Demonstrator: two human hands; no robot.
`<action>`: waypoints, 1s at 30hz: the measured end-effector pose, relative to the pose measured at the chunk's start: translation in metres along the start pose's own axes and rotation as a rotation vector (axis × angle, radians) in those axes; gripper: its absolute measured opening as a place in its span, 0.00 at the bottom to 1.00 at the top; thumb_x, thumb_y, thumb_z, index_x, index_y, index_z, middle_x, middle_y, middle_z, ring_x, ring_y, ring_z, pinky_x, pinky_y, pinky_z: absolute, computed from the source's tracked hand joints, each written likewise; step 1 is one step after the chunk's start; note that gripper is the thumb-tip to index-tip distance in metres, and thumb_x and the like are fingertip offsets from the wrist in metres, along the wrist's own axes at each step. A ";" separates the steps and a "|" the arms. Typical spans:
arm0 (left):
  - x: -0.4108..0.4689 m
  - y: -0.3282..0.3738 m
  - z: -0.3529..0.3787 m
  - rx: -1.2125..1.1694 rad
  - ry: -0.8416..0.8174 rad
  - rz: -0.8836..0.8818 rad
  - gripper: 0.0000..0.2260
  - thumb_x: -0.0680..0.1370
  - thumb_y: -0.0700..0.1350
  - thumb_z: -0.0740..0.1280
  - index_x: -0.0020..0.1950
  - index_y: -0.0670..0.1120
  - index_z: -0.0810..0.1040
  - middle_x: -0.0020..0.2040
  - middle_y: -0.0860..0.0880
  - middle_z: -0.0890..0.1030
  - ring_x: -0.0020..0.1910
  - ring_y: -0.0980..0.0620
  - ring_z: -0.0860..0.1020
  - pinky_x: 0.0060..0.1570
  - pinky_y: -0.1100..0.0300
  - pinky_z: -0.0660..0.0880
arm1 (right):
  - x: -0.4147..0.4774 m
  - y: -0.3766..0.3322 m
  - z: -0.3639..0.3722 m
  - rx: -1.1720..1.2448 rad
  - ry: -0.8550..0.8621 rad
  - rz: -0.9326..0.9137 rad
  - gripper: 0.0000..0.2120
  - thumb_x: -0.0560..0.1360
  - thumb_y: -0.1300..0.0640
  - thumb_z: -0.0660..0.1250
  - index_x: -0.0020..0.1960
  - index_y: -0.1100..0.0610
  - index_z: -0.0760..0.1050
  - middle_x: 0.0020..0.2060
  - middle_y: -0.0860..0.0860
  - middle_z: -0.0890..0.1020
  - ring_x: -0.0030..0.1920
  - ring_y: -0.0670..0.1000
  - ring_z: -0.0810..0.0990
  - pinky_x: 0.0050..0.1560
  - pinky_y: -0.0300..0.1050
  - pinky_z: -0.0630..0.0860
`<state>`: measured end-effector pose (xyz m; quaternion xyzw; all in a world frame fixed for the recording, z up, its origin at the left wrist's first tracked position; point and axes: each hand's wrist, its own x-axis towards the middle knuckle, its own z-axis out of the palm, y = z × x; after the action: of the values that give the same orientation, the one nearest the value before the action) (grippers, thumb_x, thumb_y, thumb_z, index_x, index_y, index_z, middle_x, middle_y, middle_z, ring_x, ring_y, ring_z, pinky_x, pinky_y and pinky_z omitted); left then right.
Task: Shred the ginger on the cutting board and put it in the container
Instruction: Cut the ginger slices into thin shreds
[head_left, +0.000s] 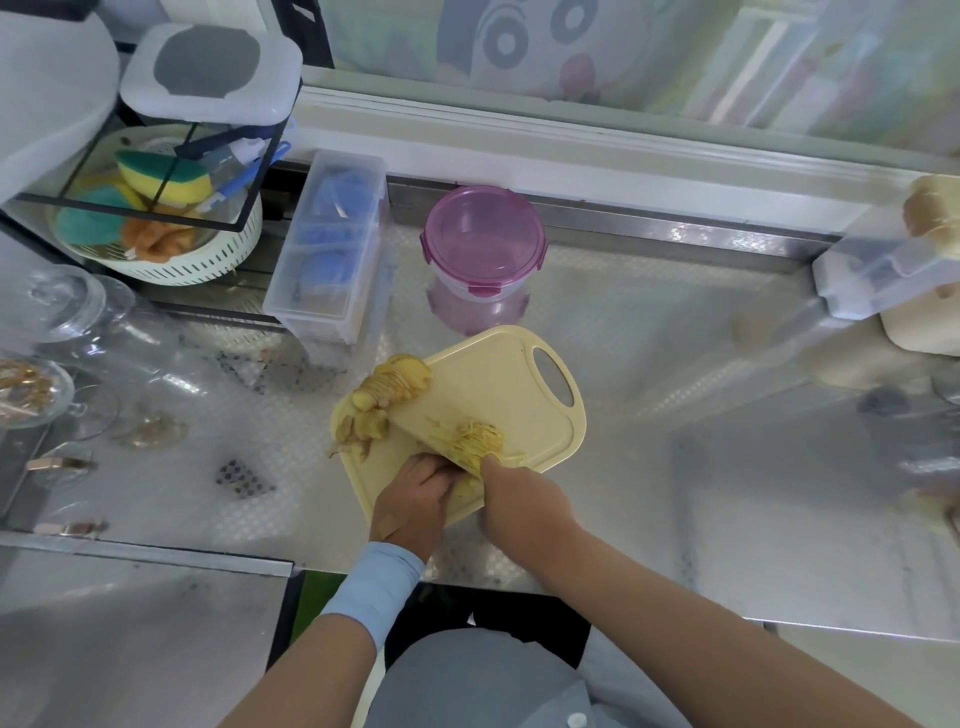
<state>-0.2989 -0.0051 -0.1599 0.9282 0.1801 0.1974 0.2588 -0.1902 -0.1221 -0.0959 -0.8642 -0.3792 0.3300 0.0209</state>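
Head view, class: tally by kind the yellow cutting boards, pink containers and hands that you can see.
Yellow cutting board: 1
Pink container: 1
Hands: 2 (left hand, right hand)
Total: 4

What my hands are covering, and what is running out of frame

My left hand (413, 493) and right hand (519, 501) are hiding the near edge of the cutting board (498, 379). My left fingers are curling round something I cannot make out, and my right fingertips are tucking out of sight. The shredded ginger (478, 441) is lying on a pale flat strip that is too blurred to name. A white appliance (893, 275) is running off the right edge, and the glass jars (78, 312) are smearing out of focus.
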 end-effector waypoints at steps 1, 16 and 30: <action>0.000 0.000 0.000 0.006 0.006 0.004 0.11 0.75 0.42 0.62 0.46 0.44 0.84 0.46 0.48 0.82 0.49 0.51 0.74 0.38 0.60 0.76 | -0.003 0.002 0.001 -0.006 0.008 -0.002 0.07 0.76 0.62 0.57 0.51 0.54 0.60 0.36 0.53 0.72 0.34 0.57 0.72 0.33 0.46 0.68; -0.004 -0.004 0.003 -0.019 -0.038 -0.016 0.11 0.76 0.42 0.62 0.48 0.44 0.84 0.48 0.49 0.82 0.51 0.49 0.75 0.39 0.56 0.77 | -0.001 0.008 0.014 -0.023 0.009 0.028 0.09 0.77 0.63 0.57 0.49 0.51 0.59 0.33 0.50 0.69 0.35 0.58 0.73 0.33 0.47 0.67; 0.001 0.000 -0.001 -0.007 0.034 0.039 0.11 0.77 0.42 0.62 0.46 0.42 0.84 0.47 0.46 0.82 0.50 0.49 0.74 0.45 0.63 0.70 | -0.027 0.024 0.019 -0.020 0.080 0.047 0.06 0.81 0.56 0.58 0.50 0.51 0.60 0.30 0.50 0.70 0.27 0.51 0.66 0.29 0.46 0.65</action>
<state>-0.2987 -0.0048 -0.1588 0.9272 0.1657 0.2187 0.2549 -0.1990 -0.1610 -0.1024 -0.8857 -0.3607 0.2917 0.0198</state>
